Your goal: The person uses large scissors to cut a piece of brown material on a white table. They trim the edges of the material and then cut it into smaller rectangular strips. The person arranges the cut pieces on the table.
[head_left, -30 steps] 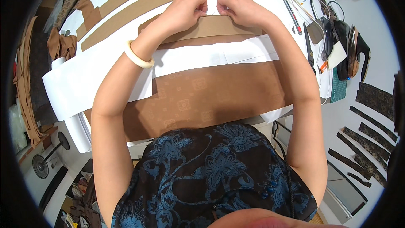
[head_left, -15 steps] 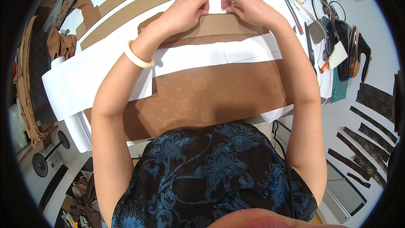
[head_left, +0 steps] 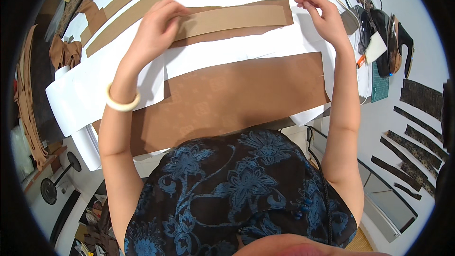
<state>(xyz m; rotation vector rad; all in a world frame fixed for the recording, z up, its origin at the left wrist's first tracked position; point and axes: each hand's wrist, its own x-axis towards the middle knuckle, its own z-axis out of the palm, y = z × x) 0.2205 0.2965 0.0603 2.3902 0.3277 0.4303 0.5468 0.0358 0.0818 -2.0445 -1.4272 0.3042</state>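
Observation:
A tan card strip, slightly curved, lies on a longer brown fabric strip at the far middle of the white-covered table. My left hand is over their left end and hides it. Its thumb stands apart from the fingers; whether the fingertips touch the strip cannot be made out. Off the strip's right end hovers my right hand, fingers loosely bent and nothing in them. Nearer me lies a wide brown patterned fabric piece, over white paper.
Two more tan card strips lie at the far left. A white paper roll hangs at the left edge. Cables, a black high-heeled shoe and a green cutting mat crowd the right. Dark fabric strips hang on the wall.
My hands, close together at the card strip's far edge before, have moved apart: the left leftward and nearer, the right out past the right end. The strip now shows almost whole.

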